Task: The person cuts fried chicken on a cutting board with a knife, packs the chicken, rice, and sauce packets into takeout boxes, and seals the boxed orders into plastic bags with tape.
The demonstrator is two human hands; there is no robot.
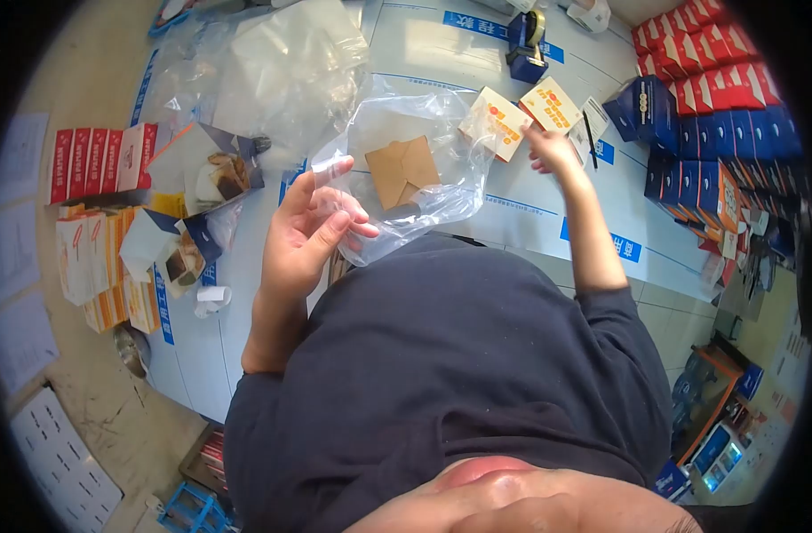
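Observation:
My left hand [310, 226] is raised at the left side of a clear plastic bag [464, 200], palm up. Its fingers are loosely bent and apart, and the bag's film lies against the fingertips. A small brown cardboard box [402, 171] sits in or under the film; I cannot tell which. My right hand [555, 153] reaches out to a white box with orange lettering [495, 124]. Its fingertips pinch that box's right edge, the other fingers curled under. A second white and orange box [551, 105] lies just beyond, touching or close to the first.
A stack of clear bags [290, 71] lies at the far left. A blue tape dispenser [529, 44] stands at the back, and a black pen [590, 139] lies on paper. Red boxes [699, 53] and blue boxes [708, 138] are piled right; opened cartons [206, 169] stand left.

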